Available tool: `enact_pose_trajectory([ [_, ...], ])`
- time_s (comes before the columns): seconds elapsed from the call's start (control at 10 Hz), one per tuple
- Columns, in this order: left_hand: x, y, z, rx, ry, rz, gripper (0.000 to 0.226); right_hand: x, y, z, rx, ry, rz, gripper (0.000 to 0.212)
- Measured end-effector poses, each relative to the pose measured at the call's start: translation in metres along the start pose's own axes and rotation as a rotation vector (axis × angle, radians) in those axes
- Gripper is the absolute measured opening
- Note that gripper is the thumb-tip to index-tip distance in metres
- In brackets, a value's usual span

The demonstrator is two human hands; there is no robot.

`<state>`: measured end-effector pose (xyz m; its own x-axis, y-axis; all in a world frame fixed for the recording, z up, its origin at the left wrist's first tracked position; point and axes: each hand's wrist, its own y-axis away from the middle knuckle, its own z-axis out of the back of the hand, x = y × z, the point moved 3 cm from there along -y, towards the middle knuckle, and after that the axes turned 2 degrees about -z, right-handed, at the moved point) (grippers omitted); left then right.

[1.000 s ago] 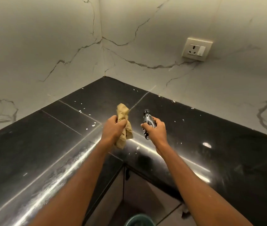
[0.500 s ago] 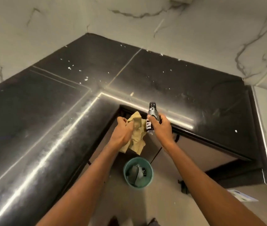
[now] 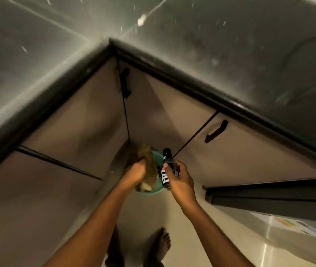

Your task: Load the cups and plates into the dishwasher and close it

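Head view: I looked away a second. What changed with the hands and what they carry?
Both hands dropped from above the black stone counter to just over the round teal bucket on the floor. Unchanged: the left hand grips the crumpled tan cloth, the right hand the black bottle.

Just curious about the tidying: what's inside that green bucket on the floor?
Of the bucket only the rim shows. The left hand holds a tan cloth over its mouth, and the right hand holds a black bottle beside it. They cover whatever lies inside.
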<state>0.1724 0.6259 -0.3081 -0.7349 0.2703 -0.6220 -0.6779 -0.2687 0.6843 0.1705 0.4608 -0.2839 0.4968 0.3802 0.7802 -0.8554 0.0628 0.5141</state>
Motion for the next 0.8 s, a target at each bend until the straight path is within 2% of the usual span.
enact_pose_trajectory([
  [0.1,0.045,-0.051,-0.034,-0.039,-0.019,-0.058,0.046,-0.057,-0.045,-0.028,0.0,0.059,-0.018,0.036],
  [0.2,0.074,-0.103,-0.057,-0.123,-0.193,-0.107,0.041,-0.107,-0.092,-0.051,-0.016,0.149,-0.009,0.034],
  [0.3,0.088,-0.144,-0.073,-0.172,-0.372,-0.151,0.041,-0.138,-0.13,-0.069,0.025,0.291,0.002,0.039],
  [0.4,0.108,-0.18,-0.093,-0.182,-0.467,-0.2,0.041,-0.175,-0.165,-0.092,0.071,0.36,0.006,0.042],
  [0.5,0.121,-0.2,-0.102,-0.161,-0.5,-0.221,0.042,-0.193,-0.18,-0.102,0.039,0.395,0.038,0.046],
  [0.6,0.125,-0.194,-0.098,-0.159,-0.493,-0.231,0.04,-0.198,-0.174,-0.092,0.003,0.388,0.073,0.041],
  [0.8,0.1,-0.14,-0.077,-0.167,-0.48,-0.398,0.038,-0.169,-0.129,-0.055,-0.014,0.346,0.13,0.029],
])
